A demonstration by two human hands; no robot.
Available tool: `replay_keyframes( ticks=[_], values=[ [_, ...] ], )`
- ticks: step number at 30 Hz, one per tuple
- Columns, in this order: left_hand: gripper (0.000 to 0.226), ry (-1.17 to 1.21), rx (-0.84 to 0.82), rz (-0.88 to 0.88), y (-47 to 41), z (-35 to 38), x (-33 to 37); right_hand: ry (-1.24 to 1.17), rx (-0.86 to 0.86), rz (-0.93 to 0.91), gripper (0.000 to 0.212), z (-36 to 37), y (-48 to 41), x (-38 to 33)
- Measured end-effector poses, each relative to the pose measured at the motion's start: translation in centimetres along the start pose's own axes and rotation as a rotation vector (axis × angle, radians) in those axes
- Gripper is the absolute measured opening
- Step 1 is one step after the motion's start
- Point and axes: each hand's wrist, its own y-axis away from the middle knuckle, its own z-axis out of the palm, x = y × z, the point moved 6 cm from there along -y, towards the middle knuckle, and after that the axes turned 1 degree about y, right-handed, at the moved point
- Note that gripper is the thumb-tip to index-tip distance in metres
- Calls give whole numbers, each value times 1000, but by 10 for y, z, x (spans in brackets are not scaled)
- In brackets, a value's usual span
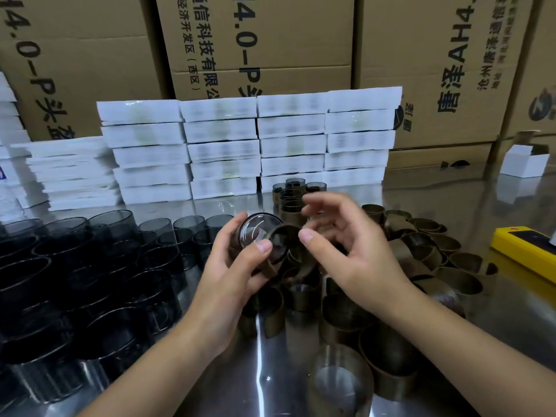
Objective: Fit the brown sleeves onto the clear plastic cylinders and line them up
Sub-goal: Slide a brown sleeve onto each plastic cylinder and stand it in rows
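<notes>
In the head view, a clear cylinder [255, 231] is gripped by the left hand [228, 266] above the middle of the table [496, 311]. The fingers are curled behind its wall and the thumb is pressed on its near side. Its long axis is tilted, and one round end is turned up toward the camera and a little to the right.

A brown sleeve [284, 236] is seen at that end, with its opening turned the same way. How far it is pushed onto the cylinder cannot be told, because the lower part is covered by the left thumb.

The right hand [346, 254] is held just beside the sleeve, its fingers spread and loosely bent, closed around nothing. This hand is blurred, so it cannot be decided whether its thumb tip touches the sleeve rim.

At the left, many bare dark-tinted cylinders [90, 266] are stood upright, some cut off by the frame edge. At the right, loose sleeves [421, 251] are piled, lying in many directions. A short row of sleeved cylinders [293, 194] is stood behind the hands, partly hidden by the right fingers. Stacked white boxes [222, 145] and cardboard cartons [255, 40] are placed at the back. A yellow object [526, 245] is cut off by the right edge and cannot be identified.
</notes>
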Motion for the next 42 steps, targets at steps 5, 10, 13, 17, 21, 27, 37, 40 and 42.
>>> replay_keyframes(
  ticks=[5, 10, 13, 17, 21, 27, 37, 40, 42],
  values=[
    [74, -43, 22, 4, 0, -4, -1, 100, -85, -5, 7, 6, -3, 4],
    [71, -90, 25, 4, 2, -5, -2, 254, -26, -144, 11, 5, -1, -5],
    [70, -88, 18, 7, 3, -3, 0, 203, 10, -66, 5, 6, 1, -3],
    [71, -76, -31, -12, 6, 4, 2, 74, 88, 39, 21, 1, 1, 2],
    [84, -74, -78, -23, 11, 12, 1, 135, 147, -25, 21, -3, -1, -2],
    [78, -122, -106, -47, 12, 16, -4, 172, 133, -75, 21, -2, 1, -7],
    [79, 11, 50, 7, 7, 6, 4, 14, -155, 246, 46, 17, 4, 17],
    [76, 11, 79, 22, 6, 2, 5, -61, -182, 284, 39, 17, 3, 20],
    [75, -22, 93, 37, 6, 0, 6, -79, -192, 293, 33, 16, 3, 20]
  ],
)
